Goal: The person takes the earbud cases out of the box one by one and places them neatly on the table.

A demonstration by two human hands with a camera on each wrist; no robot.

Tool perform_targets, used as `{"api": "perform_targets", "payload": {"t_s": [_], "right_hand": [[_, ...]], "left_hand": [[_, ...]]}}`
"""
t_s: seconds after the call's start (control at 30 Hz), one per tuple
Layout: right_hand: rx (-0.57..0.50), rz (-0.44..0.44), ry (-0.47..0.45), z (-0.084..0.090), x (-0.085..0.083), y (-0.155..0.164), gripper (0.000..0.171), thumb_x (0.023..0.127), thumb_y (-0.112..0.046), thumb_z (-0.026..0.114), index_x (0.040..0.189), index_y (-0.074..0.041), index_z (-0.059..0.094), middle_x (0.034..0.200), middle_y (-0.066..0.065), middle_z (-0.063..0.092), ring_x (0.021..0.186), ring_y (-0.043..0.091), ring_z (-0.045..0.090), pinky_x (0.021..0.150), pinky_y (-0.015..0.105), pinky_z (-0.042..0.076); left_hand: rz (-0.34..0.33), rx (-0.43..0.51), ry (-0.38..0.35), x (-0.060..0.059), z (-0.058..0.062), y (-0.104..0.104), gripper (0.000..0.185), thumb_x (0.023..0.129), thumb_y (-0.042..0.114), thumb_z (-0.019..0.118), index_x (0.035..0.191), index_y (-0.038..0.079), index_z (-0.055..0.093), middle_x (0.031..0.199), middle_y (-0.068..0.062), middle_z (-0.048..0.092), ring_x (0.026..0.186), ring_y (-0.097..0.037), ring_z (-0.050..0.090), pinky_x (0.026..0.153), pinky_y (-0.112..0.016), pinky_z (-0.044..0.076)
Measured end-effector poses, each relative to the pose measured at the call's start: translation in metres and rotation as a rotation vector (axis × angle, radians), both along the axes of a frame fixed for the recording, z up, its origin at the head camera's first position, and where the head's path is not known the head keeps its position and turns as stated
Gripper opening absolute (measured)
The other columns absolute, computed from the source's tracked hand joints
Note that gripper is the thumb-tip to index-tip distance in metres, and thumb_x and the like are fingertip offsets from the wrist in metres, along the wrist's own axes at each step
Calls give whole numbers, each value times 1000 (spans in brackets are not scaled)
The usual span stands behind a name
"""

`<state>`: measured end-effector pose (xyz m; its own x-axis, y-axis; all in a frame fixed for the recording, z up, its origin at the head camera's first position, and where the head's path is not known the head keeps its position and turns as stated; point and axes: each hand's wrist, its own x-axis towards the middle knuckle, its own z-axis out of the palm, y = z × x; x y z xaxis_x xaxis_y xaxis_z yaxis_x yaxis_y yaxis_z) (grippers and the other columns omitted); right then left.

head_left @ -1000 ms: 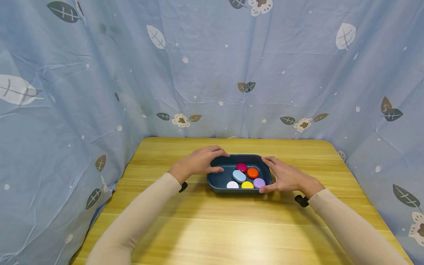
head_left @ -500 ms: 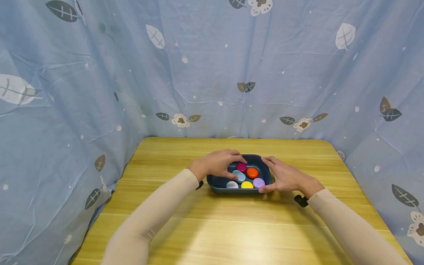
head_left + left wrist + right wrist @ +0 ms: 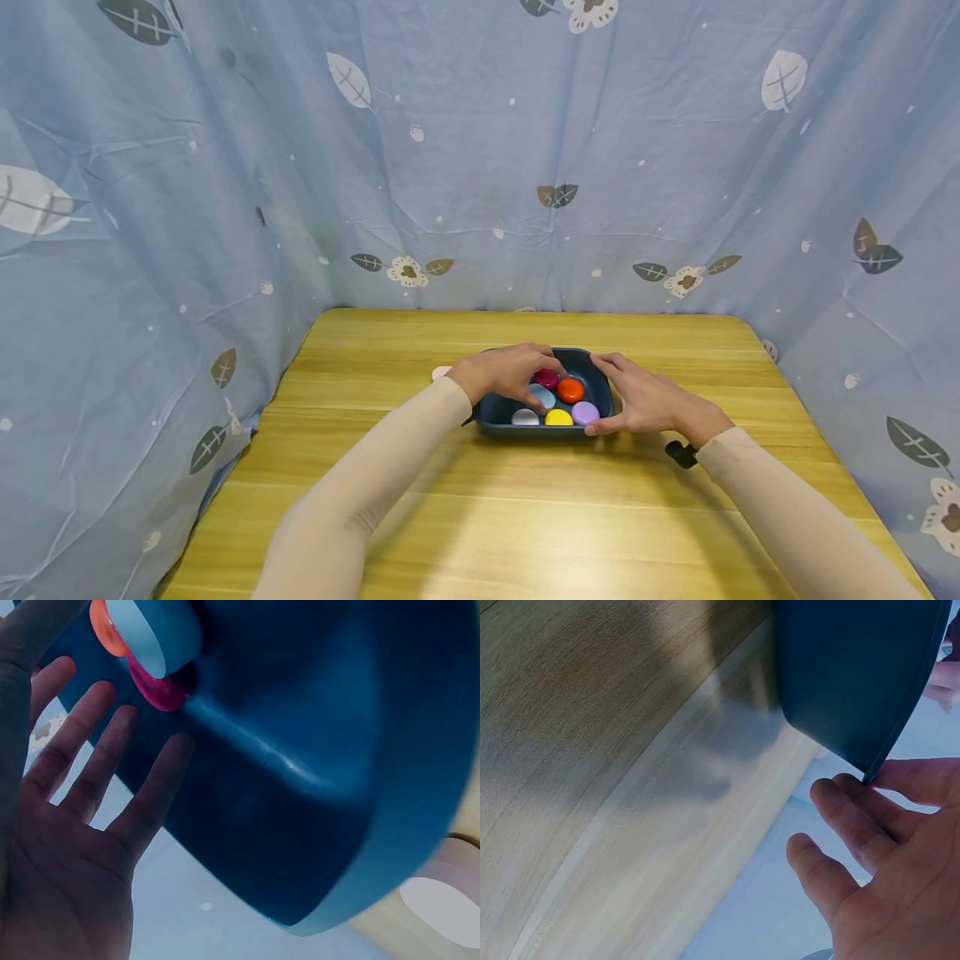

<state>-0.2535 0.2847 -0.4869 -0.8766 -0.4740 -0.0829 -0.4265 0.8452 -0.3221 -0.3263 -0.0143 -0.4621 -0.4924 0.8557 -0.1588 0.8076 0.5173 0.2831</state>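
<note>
A dark blue rectangular tray [image 3: 577,362] with rounded corners holds several glossy, rounded pieces. Among them are a light blue one [image 3: 541,397], a magenta one [image 3: 547,379], an orange one [image 3: 571,390], a yellow one [image 3: 558,417], a lilac one [image 3: 585,413] and a white one [image 3: 525,417]. My left hand [image 3: 510,372] reaches over the tray from the left, its thumb beside the light blue piece. Its fingers look extended and apart in the left wrist view, pinching nothing. My right hand [image 3: 651,399] holds the tray's right end, thumb at the near rim, fingers at the far rim.
A pale pink rounded piece [image 3: 441,372] lies on the wooden table [image 3: 525,517] left of the tray, partly hidden by my left hand. A blue patterned curtain [image 3: 480,167] hangs around the table's back and sides.
My left hand has moved right from the tray's left end to over the pieces inside. The pale pink piece at left has come into view. My right hand and the tray stay put.
</note>
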Motion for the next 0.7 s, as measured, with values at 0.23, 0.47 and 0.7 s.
{"api": "perform_targets", "payload": {"t_s": [0.23,0.47,0.7], "right_hand": [[-5,-2,-6,-1,1,0,140,87,-89,83,184,-5,29,185,24,39,156,51,59,122,74,55],[-10,3,-2,0,2,0,139,88,-88,83,184,-4,30,184,23,40,154,50,61,120,73,57],[-14,1,2,-1,2,0,136,89,-85,84,184,-5,30,185,22,40,156,49,60,120,72,57]], "left_hand": [[22,-24,-40,-4,-2,0,69,98,41,97,158,17,71,148,-7,70,130,-24,69,122,-32,58],[39,-37,-82,-8,2,9,62,98,38,98,152,17,76,140,-8,74,123,-23,69,113,-32,61],[51,-51,-124,-13,0,14,57,96,32,100,148,19,79,132,-4,80,121,-23,72,113,-31,61]]}}
